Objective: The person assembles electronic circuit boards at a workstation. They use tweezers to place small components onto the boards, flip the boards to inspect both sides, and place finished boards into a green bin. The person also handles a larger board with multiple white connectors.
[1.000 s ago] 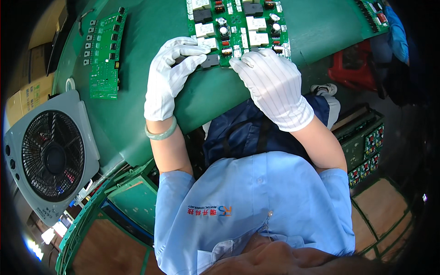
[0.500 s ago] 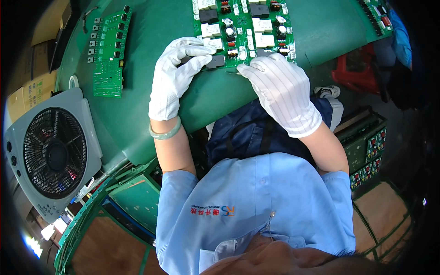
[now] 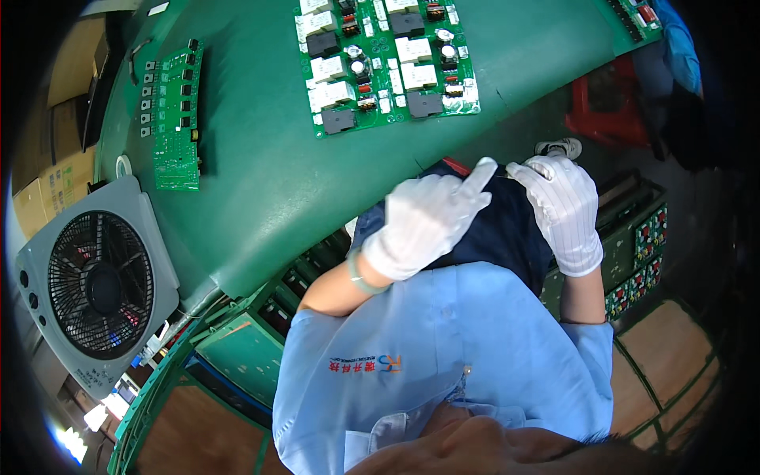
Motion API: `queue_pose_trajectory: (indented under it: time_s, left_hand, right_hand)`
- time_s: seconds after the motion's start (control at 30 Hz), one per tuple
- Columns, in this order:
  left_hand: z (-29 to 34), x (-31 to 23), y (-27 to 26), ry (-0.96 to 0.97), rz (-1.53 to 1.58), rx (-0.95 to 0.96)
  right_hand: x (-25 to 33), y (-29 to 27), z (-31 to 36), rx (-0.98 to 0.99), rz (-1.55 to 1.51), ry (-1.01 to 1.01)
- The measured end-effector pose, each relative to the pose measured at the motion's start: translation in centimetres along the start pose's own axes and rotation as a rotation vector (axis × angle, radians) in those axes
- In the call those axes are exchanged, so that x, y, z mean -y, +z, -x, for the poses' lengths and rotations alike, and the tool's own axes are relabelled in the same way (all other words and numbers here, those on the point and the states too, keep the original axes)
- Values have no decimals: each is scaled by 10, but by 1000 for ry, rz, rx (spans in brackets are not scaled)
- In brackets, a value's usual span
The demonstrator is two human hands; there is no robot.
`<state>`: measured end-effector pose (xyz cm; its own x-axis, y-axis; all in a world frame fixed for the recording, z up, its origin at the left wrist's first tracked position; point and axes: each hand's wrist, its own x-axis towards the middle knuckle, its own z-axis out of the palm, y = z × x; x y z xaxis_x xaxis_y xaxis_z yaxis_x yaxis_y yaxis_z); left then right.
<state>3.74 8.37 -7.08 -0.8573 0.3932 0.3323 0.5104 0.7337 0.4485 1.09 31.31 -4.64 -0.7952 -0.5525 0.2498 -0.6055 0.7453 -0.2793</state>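
My left hand [image 3: 434, 220], in a white glove, hovers over my dark blue lap cloth [image 3: 503, 229]. Its index finger is stretched out toward my right hand; the other fingers are partly bent, and nothing shows in them. Beside it, my gloved right hand [image 3: 560, 207] has its fingers bent and drawn together; what they hold, if anything, I cannot make out. Both hands are in front of the table edge. Beyond them a green circuit board panel [image 3: 388, 79] with white and black block components lies on the green table [image 3: 261, 166], touched by neither hand.
On the left of the table lies a narrow green circuit board [image 3: 177, 119]. A grey box fan [image 3: 103, 277] stands at the left edge. Another board [image 3: 633, 20] lies far right, near a red stool [image 3: 606, 107]. Boards fill a rack [image 3: 637, 253] at the right.
Both hands have left the near edge of the board panel and come back over my lap, moving right. The panel appears further left in view and is fully uncovered.
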Motion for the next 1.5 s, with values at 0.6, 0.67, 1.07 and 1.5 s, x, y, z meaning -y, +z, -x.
queue_pose_trajectory:
  time_s: [0.6,0.67,1.07,1.5]
  left_hand:
    - [-28,-4,100,-120,-77,184]
    - [-31,-5,102,-97,-47,93]
    - [-40,-1,77,-55,16,88]
    - [-22,86,-110,-93,59,-50]
  right_hand:
    - [-20,-8,29,-289,-134,199]
    - [-19,-3,30,-306,-147,197]
    - [0,7,7,-356,-288,123]
    - [57,37,-71,-373,-284,26]
